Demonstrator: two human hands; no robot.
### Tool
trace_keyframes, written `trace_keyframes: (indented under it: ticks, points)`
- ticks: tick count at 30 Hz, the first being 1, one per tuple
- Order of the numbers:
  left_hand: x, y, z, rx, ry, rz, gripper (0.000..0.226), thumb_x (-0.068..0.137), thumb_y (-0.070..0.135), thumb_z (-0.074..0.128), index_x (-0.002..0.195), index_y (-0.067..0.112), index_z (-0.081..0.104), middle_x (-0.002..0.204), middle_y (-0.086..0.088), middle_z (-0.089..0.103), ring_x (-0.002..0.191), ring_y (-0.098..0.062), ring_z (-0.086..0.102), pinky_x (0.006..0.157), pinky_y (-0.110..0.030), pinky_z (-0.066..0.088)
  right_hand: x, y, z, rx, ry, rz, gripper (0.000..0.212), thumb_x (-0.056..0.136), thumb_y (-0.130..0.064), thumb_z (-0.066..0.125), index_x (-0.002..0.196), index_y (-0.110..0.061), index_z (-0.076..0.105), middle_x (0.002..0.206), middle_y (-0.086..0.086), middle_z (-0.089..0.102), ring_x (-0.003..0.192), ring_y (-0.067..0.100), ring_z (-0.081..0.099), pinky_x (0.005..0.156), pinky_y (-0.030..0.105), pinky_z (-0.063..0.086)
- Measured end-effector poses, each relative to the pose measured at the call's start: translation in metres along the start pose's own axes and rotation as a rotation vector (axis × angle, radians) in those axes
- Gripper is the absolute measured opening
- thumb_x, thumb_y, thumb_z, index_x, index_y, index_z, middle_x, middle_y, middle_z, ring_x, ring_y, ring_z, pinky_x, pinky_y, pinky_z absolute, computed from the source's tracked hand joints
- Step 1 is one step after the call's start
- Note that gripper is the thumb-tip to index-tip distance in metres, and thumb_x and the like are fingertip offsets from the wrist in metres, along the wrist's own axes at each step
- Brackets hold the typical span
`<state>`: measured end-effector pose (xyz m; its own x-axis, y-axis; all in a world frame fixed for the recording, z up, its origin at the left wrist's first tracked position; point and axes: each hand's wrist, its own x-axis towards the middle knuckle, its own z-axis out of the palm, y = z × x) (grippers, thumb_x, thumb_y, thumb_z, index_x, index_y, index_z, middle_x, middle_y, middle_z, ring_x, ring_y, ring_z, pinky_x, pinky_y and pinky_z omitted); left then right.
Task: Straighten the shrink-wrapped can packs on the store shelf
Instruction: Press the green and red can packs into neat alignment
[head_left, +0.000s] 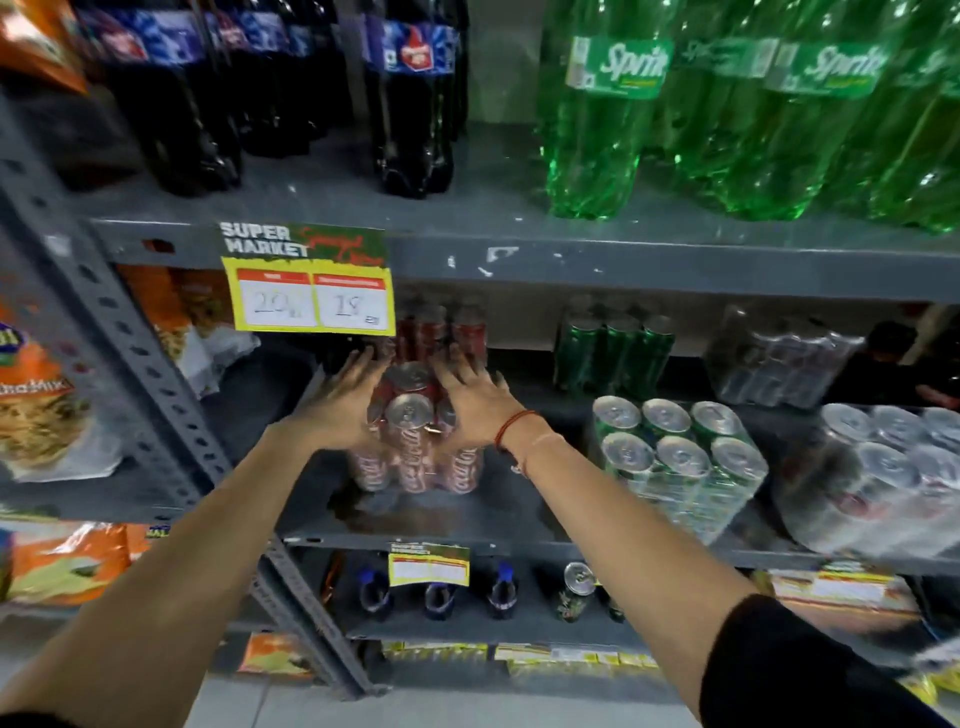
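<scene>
A shrink-wrapped pack of red cola cans (415, 447) stands on the grey middle shelf (509, 525), near its left end. My left hand (340, 400) presses flat on the pack's left side and my right hand (475, 400) on its right side, fingers spread, so the pack is held between them. Behind it stands another red can pack (447, 327). To the right sit a green can pack (680, 467) turned at an angle and a silver can pack (883, 483), with a second green pack (613, 353) and a clear-wrapped dark pack (779, 358) behind.
A yellow price tag (311, 291) hangs from the upper shelf edge just above my hands. Dark cola bottles (415, 104) and green Sprite bottles (727, 114) fill the shelf above. A slotted steel upright (130, 332) and snack bags (36, 395) stand at the left. Small bottles (436, 592) sit below.
</scene>
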<state>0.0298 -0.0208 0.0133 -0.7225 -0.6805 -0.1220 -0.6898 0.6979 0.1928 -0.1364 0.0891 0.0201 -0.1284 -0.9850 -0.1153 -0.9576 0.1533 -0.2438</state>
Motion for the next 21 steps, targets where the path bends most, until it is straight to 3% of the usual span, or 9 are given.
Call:
trace_keyframes:
  ticks: [2, 7, 11, 15, 21]
  points:
    - [0.005, -0.005, 0.002, -0.030, -0.027, 0.031, 0.138, 0.048, 0.067, 0.077, 0.149, 0.024, -0.007, 0.158, -0.002, -0.017, 0.145, -0.019, -0.017, 0.119, -0.050, -0.003, 0.006, -0.004, 0.001, 0.017, -0.039, 0.016, 0.119, 0.066, -0.051, 0.078, 0.151, -0.024, -0.002, 0.161, 0.011, -0.007, 0.147, 0.036, -0.001, 0.114, 0.062, 0.012]
    - [0.005, -0.001, 0.006, -0.069, 0.059, 0.090, 0.130, 0.053, 0.051, 0.084, 0.150, 0.020, 0.004, 0.159, -0.005, -0.002, 0.147, -0.020, -0.007, 0.116, -0.039, -0.003, 0.007, -0.009, 0.001, -0.006, -0.018, 0.006, 0.116, 0.060, -0.056, 0.079, 0.150, -0.025, 0.012, 0.157, 0.015, 0.018, 0.142, 0.042, 0.017, 0.117, 0.047, 0.022]
    - [0.001, -0.003, 0.009, -0.100, 0.049, 0.081, 0.132, 0.049, 0.049, 0.085, 0.150, 0.021, 0.004, 0.159, -0.003, -0.004, 0.147, -0.019, -0.007, 0.119, -0.040, 0.002, 0.000, -0.011, 0.003, -0.017, 0.021, 0.003, 0.115, 0.059, -0.055, 0.079, 0.149, -0.021, 0.017, 0.153, 0.016, 0.025, 0.139, 0.043, 0.020, 0.116, 0.048, 0.022]
    - [-0.011, 0.000, 0.012, -0.119, 0.010, 0.081, 0.133, 0.050, 0.048, 0.086, 0.150, 0.023, 0.001, 0.159, 0.001, -0.007, 0.147, -0.018, -0.006, 0.119, -0.043, 0.015, -0.015, -0.013, 0.006, -0.002, 0.014, 0.007, 0.111, 0.063, -0.053, 0.078, 0.149, -0.022, 0.016, 0.155, 0.013, 0.021, 0.140, 0.045, 0.011, 0.113, 0.052, 0.025]
    - [-0.032, 0.008, 0.013, -0.079, -0.004, 0.073, 0.131, 0.053, 0.048, 0.085, 0.150, 0.021, 0.000, 0.160, 0.001, -0.010, 0.147, -0.017, -0.010, 0.120, -0.043, 0.014, -0.036, -0.019, 0.009, 0.008, -0.014, 0.009, 0.111, 0.065, -0.052, 0.077, 0.150, -0.024, 0.012, 0.159, 0.012, 0.011, 0.144, 0.042, 0.002, 0.115, 0.051, 0.020]
